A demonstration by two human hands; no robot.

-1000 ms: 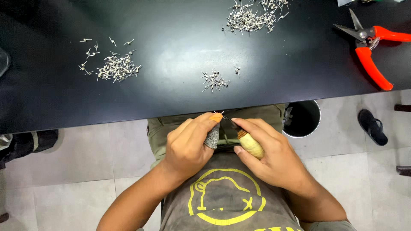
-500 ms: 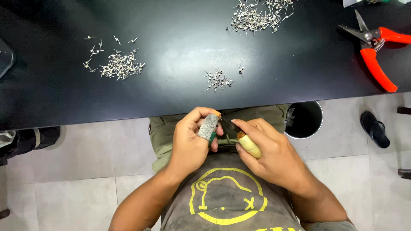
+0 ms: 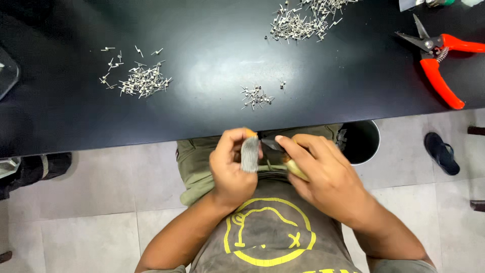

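Both hands work in my lap, just below the front edge of the black table (image 3: 217, 45). My left hand (image 3: 231, 167) wears a grey fabric finger cot on the thumb and pinches a tiny part with an orange tip. My right hand (image 3: 323, 177) grips a small tool with a yellowish handle (image 3: 297, 171); its dark metal tip points at the left fingers. The part between the fingers is mostly hidden.
Small metal pins lie on the table in a left pile (image 3: 141, 81), a small middle pile (image 3: 256, 97) and a large far pile (image 3: 303, 20). Red-handled cutters (image 3: 439, 65) lie at the right. A black bin (image 3: 361, 141) and a sandal (image 3: 442, 151) are on the tiled floor.
My left hand has turned, raising the covered thumb upright over the part. The right hand and its tool have stayed almost still.
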